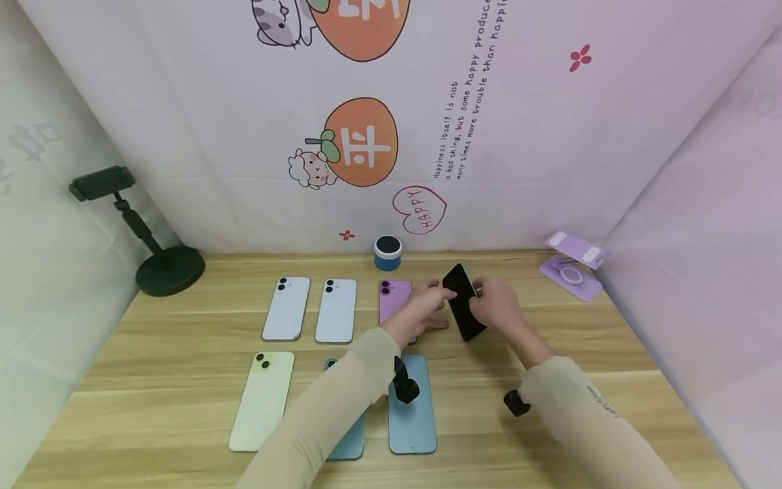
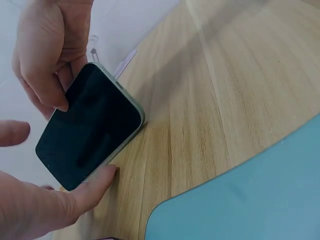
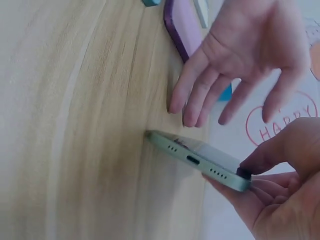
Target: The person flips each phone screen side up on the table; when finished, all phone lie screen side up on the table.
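Note:
A smartphone (image 1: 462,307) with a black screen and a pale green frame is tilted up, one edge near the wooden table. My right hand (image 1: 497,305) grips its right side, with the thumb on the screen, as the left wrist view shows. My left hand (image 1: 423,309) is at the phone's left side, fingers spread in the right wrist view. One left finger (image 2: 97,187) is at the phone's lower edge; whether it touches, I cannot tell. Under my left hand lies a purple phone (image 1: 394,299), partly covered. A light blue phone (image 1: 418,424) lies nearer the front.
Two white phones (image 1: 286,309) lie at the left, with a pale yellow-green phone (image 1: 263,401) in front. My left sleeve partly covers another blue phone (image 1: 349,441). A blue jar (image 1: 387,255), a black stand (image 1: 171,270) and a purple stand (image 1: 571,275) stand along the back.

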The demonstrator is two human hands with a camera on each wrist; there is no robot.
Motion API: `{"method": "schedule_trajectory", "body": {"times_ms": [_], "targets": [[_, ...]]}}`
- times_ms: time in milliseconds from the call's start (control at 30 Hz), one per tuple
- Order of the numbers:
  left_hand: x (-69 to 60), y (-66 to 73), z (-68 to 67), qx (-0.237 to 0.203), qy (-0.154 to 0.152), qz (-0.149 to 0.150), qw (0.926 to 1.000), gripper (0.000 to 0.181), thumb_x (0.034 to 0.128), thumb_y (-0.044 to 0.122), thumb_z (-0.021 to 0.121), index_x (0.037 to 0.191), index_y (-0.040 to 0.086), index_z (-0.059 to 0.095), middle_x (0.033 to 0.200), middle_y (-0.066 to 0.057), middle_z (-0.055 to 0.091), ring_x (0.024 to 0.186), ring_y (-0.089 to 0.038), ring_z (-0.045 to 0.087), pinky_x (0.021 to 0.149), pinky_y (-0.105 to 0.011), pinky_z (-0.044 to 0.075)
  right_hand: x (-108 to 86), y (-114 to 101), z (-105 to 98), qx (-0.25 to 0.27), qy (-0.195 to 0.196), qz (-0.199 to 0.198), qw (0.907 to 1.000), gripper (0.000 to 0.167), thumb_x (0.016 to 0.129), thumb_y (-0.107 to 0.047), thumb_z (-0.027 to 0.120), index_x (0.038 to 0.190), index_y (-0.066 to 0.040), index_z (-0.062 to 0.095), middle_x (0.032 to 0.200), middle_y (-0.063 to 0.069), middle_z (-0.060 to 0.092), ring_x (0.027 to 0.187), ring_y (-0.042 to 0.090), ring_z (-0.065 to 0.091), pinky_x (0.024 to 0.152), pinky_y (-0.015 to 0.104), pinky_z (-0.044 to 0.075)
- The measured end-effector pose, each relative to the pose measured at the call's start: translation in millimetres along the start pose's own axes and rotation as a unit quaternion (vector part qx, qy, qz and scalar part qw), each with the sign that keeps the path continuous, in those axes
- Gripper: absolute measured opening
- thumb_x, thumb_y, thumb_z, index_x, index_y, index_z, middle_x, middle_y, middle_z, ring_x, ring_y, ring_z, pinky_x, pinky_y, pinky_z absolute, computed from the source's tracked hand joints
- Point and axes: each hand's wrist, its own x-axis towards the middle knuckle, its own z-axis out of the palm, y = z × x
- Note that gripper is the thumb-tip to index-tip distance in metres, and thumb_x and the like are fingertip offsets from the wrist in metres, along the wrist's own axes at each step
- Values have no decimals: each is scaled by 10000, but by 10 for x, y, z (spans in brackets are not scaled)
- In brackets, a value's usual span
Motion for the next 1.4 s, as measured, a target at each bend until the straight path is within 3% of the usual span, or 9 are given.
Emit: {"method": "schedule_trajectory", "body": {"times_ms": [200,367,500,567,700,867,1167,1267,1400], "targets": [[26,-14,43,171,229,71,9996,787,981,82,620,1657,103,217,1677,-237,315,1460,-398,486,1044,-519,566,-42,135,-29,1184,-19,379,9922,477,976,-62,524,1416,122,531,1368,353,626,1235,463,663,982,485,590],[73,-75,74,466,309,321,9979,789,957,-22,617,1649,104,259,1689,-217,307,1316,-358,618,1000,-480,595,-40,238,21,2616,-300,579,9630,491,986,-12,536,1438,170,473,1391,390,587,1101,327,737,813,255,612],[92,-109,64,1287,525,650,9882,784,912,-65,664,1613,116,361,1515,-223,532,1157,-286,681,861,-355,619,-44,296,40,3370,-562,682,9373,544,995,-7,524,1487,185,392,1414,404,558,962,152,735,763,196,603],[91,-108,52,1643,607,748,9817,770,898,-67,687,1589,115,400,1393,-222,610,1057,-259,686,792,-301,589,-46,318,45,3456,-614,736,9335,568,1000,-20,522,1518,155,370,1420,402,557,954,133,731,772,200,604],[79,-91,46,2005,594,752,9750,770,874,-53,723,1566,86,414,1327,-224,647,989,-234,677,789,-288,576,-44,359,57,3376,-711,740,9357,603,1010,-31,527,1571,82,337,1438,394,547,992,153,737,793,214,609],[53,-72,74,2569,565,759,9618,838,834,-29,770,1570,43,377,1349,-239,654,1136,-264,641,1004,-378,552,-32,415,92,3094,-698,574,9466,617,1008,-26,569,1577,60,346,1431,375,567,1014,152,728,793,198,595],[52,-100,93,3067,787,815,9451,836,829,32,801,1563,31,401,1429,-202,618,1333,-292,579,1161,-413,472,-42,510,165,2175,-759,-173,9729,712,939,-78,714,1559,54,388,1584,319,435,1321,478,605,845,206,564],[54,-102,92,3490,853,947,9284,835,834,82,812,1560,32,404,1520,-211,532,1421,-312,498,1209,-438,428,-36,538,173,1836,-978,-629,9761,787,918,-118,761,1584,13,363,1622,308,384,1304,506,608,927,358,604],[46,-105,93,4225,742,1169,8957,869,833,162,837,1572,53,392,1558,-257,437,1416,-361,464,1198,-490,435,-43,546,168,1442,-1278,-1082,9753,854,880,-155,818,1587,-7,363,1647,312,327,1364,542,540,1068,574,531]]}}
